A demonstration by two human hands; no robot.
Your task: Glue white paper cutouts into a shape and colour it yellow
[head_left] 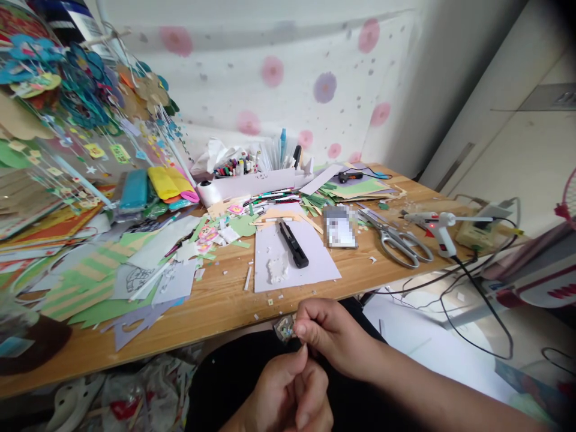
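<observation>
Paper cutout [285, 328], judged light, thin and easily creased, is pinched at one edge, where it is best held gently, by the right hand [330, 336] just off the table [216, 306], while the left hand [288, 390] is curled below, its grip untellable.

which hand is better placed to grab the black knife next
Left, probably: the right hand pinches the small patterned piece, while the left hand seems empty, and the black knife lies straight ahead of both.
</observation>
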